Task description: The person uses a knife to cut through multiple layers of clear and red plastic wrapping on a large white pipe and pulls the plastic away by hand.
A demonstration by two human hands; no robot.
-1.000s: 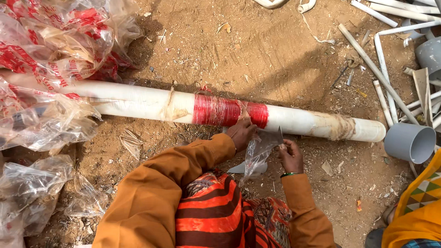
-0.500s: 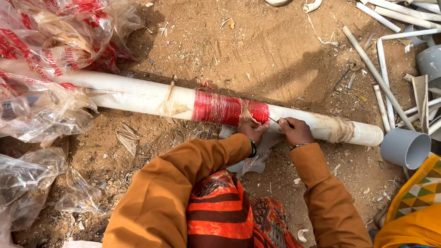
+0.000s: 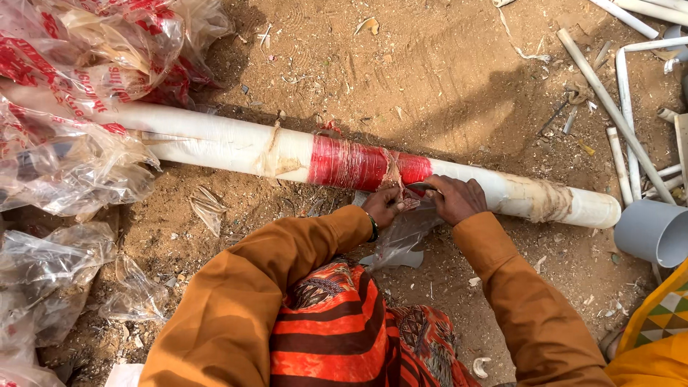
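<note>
In the head view, a long white plastic pipe point(image 3: 236, 143) is seen lying on the sandy brown ground point(image 3: 444, 79), running from the left edge toward the right edge. A band of red plastic wrap point(image 3: 362, 165) is wound round the middle of the pipe. The left hand point(image 3: 383, 206) is closed, pinching a piece of thin clear plastic film point(image 3: 401, 240) just below the red band. The right hand point(image 3: 455, 197) is curled shut around a small dark tool point(image 3: 423, 188) whose kind cannot be told, and it is pressed against the pipe at the right end of the red band. Both hands are held close together, almost touching. For this step to go well, the film should probably be kept pulled tight, and the tool should be moved slowly and away from the fingers. Heaps of crumpled clear and red plastic bags point(image 3: 79, 64) are piled at the left edge. Thin white pipe pieces point(image 3: 623, 122) and a short grey pipe piece point(image 3: 652, 233) are scattered by the right edge.
</note>
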